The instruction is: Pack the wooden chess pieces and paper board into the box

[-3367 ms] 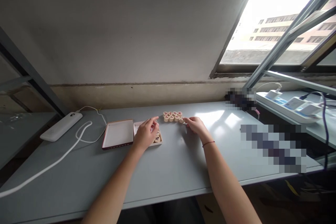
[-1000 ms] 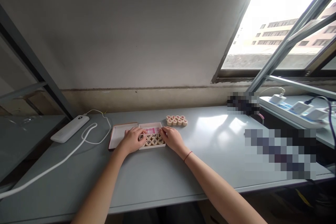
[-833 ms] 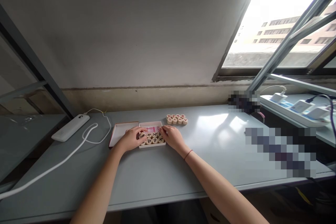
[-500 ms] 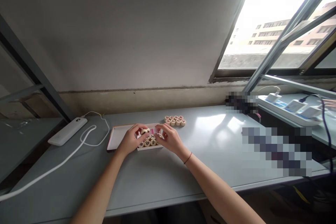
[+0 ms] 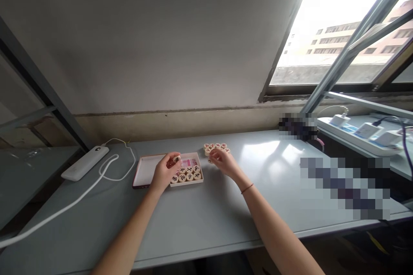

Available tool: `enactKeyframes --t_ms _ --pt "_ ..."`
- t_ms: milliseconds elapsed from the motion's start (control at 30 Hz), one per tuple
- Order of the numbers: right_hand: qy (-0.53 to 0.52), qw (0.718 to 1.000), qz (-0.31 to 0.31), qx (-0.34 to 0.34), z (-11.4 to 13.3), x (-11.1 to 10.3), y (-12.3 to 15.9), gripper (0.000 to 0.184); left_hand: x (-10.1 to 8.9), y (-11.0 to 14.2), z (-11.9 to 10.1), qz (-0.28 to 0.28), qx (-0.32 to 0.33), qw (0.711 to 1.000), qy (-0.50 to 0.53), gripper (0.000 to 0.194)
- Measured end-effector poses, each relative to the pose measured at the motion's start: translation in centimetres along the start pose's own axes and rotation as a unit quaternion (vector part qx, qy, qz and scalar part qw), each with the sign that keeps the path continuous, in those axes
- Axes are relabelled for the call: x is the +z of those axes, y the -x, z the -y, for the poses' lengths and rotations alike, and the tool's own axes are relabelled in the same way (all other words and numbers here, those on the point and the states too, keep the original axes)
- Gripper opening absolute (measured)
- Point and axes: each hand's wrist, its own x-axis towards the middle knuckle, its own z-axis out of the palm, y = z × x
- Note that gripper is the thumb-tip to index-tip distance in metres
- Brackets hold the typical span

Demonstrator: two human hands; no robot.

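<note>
A shallow white box (image 5: 199,166) on the grey table (image 5: 206,210) holds several round wooden chess pieces (image 5: 187,176) and a pink slip. My left hand (image 5: 165,171) hovers over the box's left side, its fingers pinched on one chess piece (image 5: 176,159). My right hand (image 5: 222,161) reaches to a cluster of chess pieces with red marks (image 5: 215,148) lying loose on the table behind the box; its fingers are curled on one piece at the cluster's near edge.
The box's lid (image 5: 146,167) lies open side up left of the box. A white power bank (image 5: 85,162) with a white cable (image 5: 64,206) sits at far left. A power strip with chargers (image 5: 361,134) stands on a shelf at right.
My right hand has moved from the box to the loose pieces behind it. My left hand has lifted one piece out of the box.
</note>
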Motion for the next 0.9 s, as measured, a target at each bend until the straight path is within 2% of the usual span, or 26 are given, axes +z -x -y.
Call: enactKeyframes --t_ms 133,267,367,467,533,600,767,900 --pt "0.085 0.996 0.010 0.027 -1.7 -0.3 -0.2 0.013 0.0 0.0 0.0 0.000 -0.015 1.000 -0.023 0.041" --pt "0.120 0.992 -0.026 0.029 -0.8 0.0 0.0 0.018 0.1 0.5 -0.8 0.015 0.000 0.994 -0.110 0.038" --pt "0.030 0.999 -0.011 -0.032 1.4 0.5 0.6 0.029 0.3 0.9 -1.2 0.025 0.097 0.969 -0.226 0.032" --pt "-0.089 0.989 0.089 -0.073 3.6 1.4 1.4 0.037 0.4 1.1 -1.3 0.038 0.199 0.939 -0.280 0.030" --pt "-0.141 0.978 0.137 -0.075 4.6 1.9 1.8 0.040 0.5 1.1 -1.1 0.048 0.237 0.924 -0.295 0.031" --pt "-0.177 0.970 0.155 -0.063 5.0 2.3 2.1 0.042 0.6 1.2 -1.0 0.054 0.258 0.915 -0.304 0.031" --pt "-0.209 0.965 0.153 -0.044 4.6 2.7 2.0 0.039 1.0 1.3 -0.8 0.087 0.272 0.912 -0.296 0.029" --pt "-0.213 0.967 0.138 -0.023 4.1 1.5 1.4 0.038 1.2 1.4 -0.7 0.086 0.267 0.912 -0.300 0.038"
